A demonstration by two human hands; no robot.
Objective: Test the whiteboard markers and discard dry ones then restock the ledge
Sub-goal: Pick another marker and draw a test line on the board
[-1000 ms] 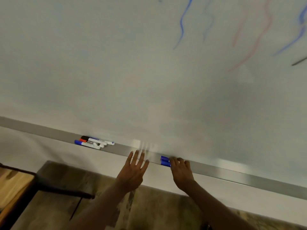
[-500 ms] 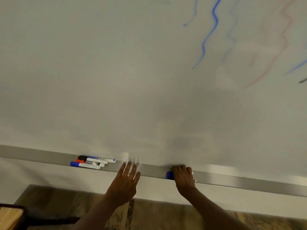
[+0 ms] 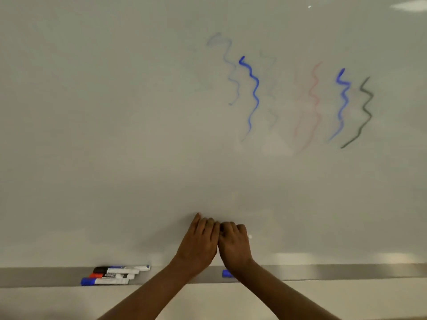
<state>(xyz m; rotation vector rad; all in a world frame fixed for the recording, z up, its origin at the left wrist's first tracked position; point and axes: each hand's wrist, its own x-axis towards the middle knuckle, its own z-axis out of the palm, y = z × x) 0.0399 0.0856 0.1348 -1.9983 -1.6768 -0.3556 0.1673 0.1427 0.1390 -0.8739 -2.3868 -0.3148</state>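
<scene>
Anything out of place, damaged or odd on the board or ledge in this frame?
Nothing spilled or broken. One blue marker lies alone on the ledge, apart from the marker cluster at left, and is partly hidden by the right forearm. Several test squiggles are very faint.

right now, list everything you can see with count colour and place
whiteboard: one, white, fills the view
squiggles: several, blue, faint red, one dark, upper right of the board
ledge: one, grey metal, under the board
markers: four it seems, black, red and blue caps, left on the ledge
blue marker: one, on the ledge, partly hidden by the right wrist
left hand: against the right hand, grip hidden
right hand: curled round a held marker, only its white end shows
</scene>
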